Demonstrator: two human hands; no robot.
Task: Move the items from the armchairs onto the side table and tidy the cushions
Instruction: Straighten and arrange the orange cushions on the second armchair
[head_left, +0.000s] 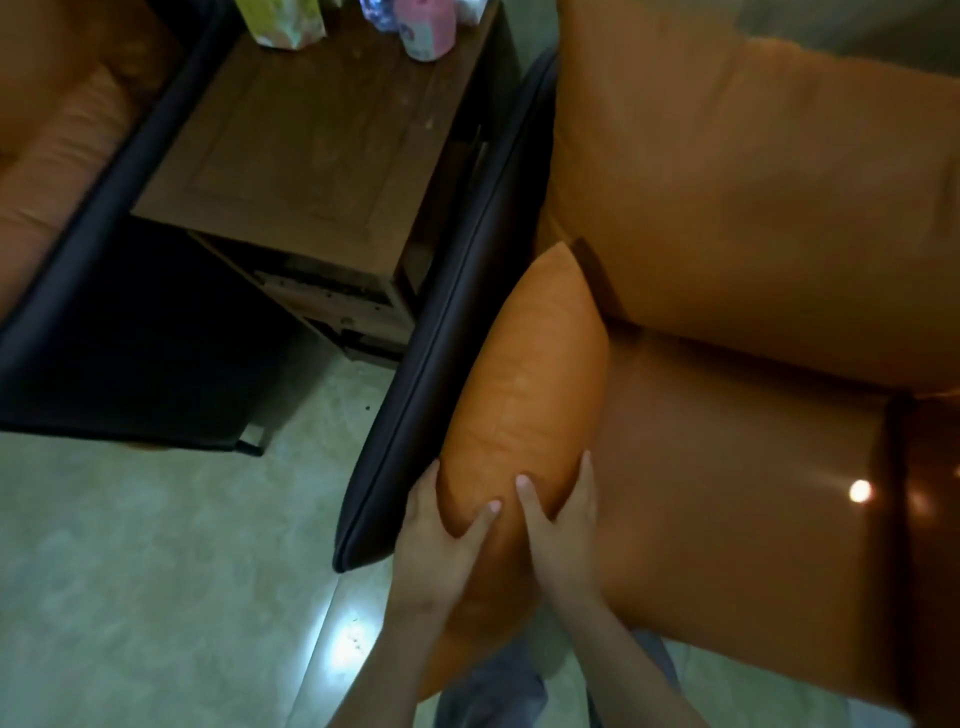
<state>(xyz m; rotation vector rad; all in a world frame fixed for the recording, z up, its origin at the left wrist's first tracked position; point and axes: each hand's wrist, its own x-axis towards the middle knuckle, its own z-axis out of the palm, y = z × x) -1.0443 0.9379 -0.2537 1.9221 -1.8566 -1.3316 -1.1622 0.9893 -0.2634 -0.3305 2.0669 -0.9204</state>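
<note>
Tidying looks underway: left hand (441, 540) and right hand (561, 525) both clasp the orange cushion (524, 384), which next needs settling against the armrest (441, 332).

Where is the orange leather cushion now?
Head view, centre: the orange leather cushion stands on edge against the dark armrest, its near end gripped by the left hand and the right hand.

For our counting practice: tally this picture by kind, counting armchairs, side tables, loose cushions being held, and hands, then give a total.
2 armchairs: left armchair, right armchair
1 side table
1 orange cushion, gripped by both hands
2 hands: left hand, right hand
Total: 6
</note>
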